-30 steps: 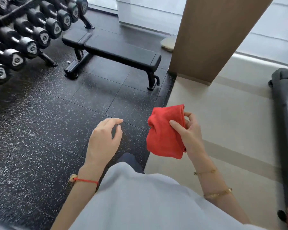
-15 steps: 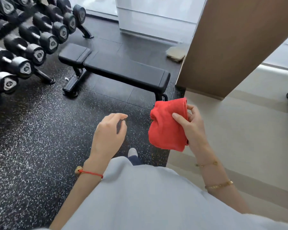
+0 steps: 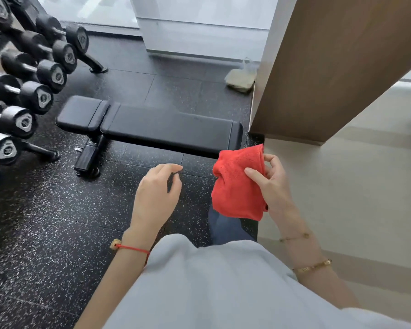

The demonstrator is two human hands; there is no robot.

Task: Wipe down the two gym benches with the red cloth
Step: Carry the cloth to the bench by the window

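One flat black padded gym bench [image 3: 152,129] is in view. Right hand [image 3: 274,188] pinches the bunched red terry cloth [image 3: 235,186], ready for wiping; left hand [image 3: 156,195] hangs loosely curled, empty.

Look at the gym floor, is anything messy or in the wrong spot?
One thing stands out: a crumpled greenish cloth lies on the black floor beside the wooden pillar, behind the bench. The dumbbells sit on their rack, and nothing looks spilled or broken.
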